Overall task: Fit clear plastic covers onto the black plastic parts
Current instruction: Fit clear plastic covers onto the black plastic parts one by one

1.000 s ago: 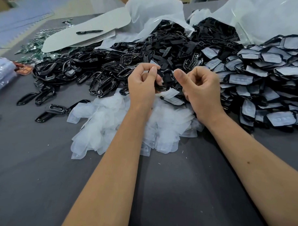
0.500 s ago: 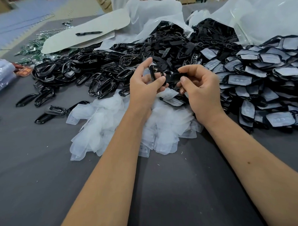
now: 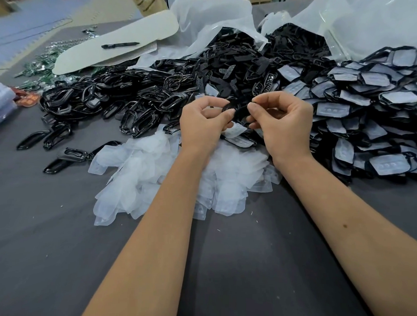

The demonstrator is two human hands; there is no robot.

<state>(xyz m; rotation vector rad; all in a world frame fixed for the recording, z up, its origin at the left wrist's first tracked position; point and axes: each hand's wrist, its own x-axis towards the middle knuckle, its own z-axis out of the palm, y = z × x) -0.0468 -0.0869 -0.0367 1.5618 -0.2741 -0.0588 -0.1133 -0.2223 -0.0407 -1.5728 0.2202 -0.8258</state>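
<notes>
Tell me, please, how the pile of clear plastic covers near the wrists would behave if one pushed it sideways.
The clear covers look thin and light, so they would probably slide apart, not move together. They overlap loosely on the smooth grey table, so some may slip away.

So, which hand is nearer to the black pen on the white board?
Left. The left hand is below and to the right of the black pen; the right hand lies farther right. Both hold a black part.

Dark grey table [image 3: 234, 277] filled the view; blue-grey foam floor mats [image 3: 28, 16] lay at ten o'clock; light was even.
</notes>
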